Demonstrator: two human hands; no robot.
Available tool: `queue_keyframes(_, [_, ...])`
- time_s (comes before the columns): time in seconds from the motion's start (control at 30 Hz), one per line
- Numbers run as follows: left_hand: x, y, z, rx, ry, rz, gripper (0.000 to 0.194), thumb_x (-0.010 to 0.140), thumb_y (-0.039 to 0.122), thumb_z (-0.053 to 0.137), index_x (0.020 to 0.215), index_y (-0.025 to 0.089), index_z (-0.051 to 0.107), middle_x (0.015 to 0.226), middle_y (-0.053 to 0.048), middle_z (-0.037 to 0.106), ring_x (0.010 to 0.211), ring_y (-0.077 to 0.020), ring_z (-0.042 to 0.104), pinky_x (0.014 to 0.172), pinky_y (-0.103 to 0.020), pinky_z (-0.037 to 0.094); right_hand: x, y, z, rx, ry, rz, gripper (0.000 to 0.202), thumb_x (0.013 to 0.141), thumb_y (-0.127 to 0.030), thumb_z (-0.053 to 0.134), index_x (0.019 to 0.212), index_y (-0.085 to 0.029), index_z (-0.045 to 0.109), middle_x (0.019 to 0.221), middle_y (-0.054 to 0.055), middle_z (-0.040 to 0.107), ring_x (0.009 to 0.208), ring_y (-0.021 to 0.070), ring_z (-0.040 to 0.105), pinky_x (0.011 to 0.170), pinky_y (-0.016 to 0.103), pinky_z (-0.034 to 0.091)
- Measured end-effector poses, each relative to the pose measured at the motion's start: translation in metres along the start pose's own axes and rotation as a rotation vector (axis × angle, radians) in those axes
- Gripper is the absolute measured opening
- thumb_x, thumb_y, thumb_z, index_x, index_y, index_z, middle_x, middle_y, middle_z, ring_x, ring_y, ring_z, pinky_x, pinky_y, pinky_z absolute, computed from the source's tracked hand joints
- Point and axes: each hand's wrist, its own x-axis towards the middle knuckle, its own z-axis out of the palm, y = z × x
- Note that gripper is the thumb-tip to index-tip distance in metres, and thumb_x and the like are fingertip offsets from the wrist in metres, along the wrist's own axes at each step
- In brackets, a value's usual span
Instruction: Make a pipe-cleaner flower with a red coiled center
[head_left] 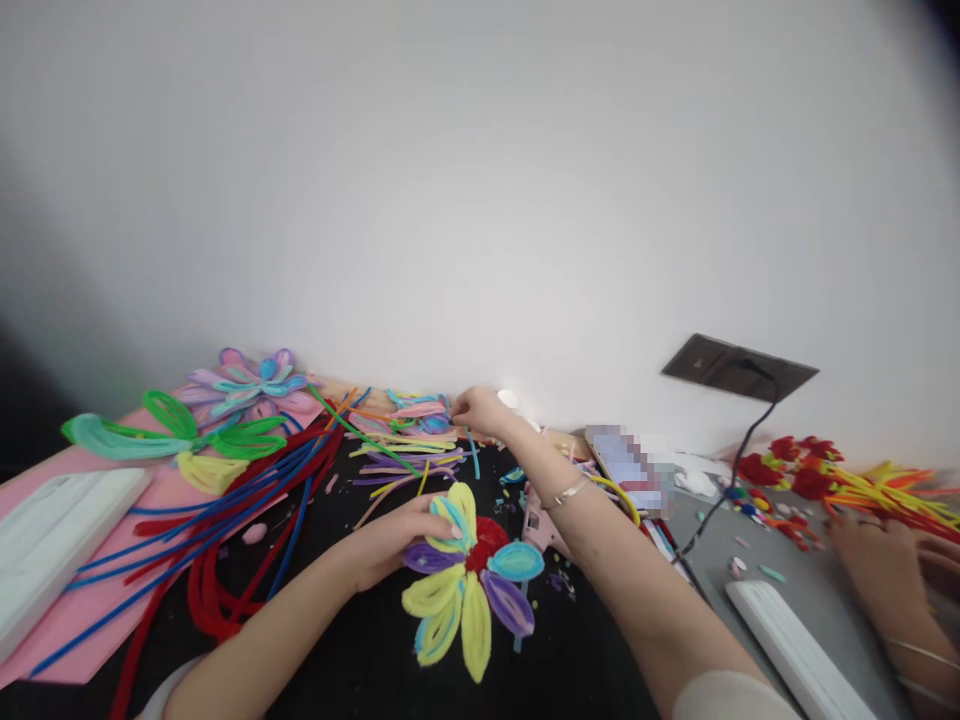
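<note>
My left hand (394,540) grips a pipe cleaner flower (476,605) by its upper left petals. Yellow, purple and blue looped petals spread around it, with a fuzzy red part beside the middle. At the back, my right hand (484,412) is stretched out, its fingers pinched together at the edge of a heap of pink and blue pipe cleaner loops (420,412). What lies between those fingertips is too small to tell. Short yellow and purple pipe cleaner pieces (409,460) lie just in front of the heap. A pink glue gun (538,525) is partly hidden behind my right forearm.
Red and blue pipe cleaners (247,510) sprawl at left, near a green petal piece (247,437), a finished pastel flower (259,385) and a white box (67,540). A phone (626,465) leans at the wall. At right, a black cable (739,470) hangs near another person's hands (881,560).
</note>
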Motion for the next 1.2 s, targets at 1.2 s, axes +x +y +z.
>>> queue_keyframes(1.2, [0.004, -0.001, 0.005, 0.124, 0.222, 0.126, 0.024, 0.066, 0.027, 0.071, 0.087, 0.019, 0.064, 0.079, 0.0, 0.071, 0.082, -0.0224, 0.066, 0.073, -0.031, 0.048, -0.132, 0.014, -0.021, 0.748, -0.038, 0.068, 0.017, 0.065, -0.01, 0.057, 0.078, -0.015, 0.067, 0.071, 0.002, 0.068, 0.064, 0.0135, 0.064, 0.057, 0.023, 0.05])
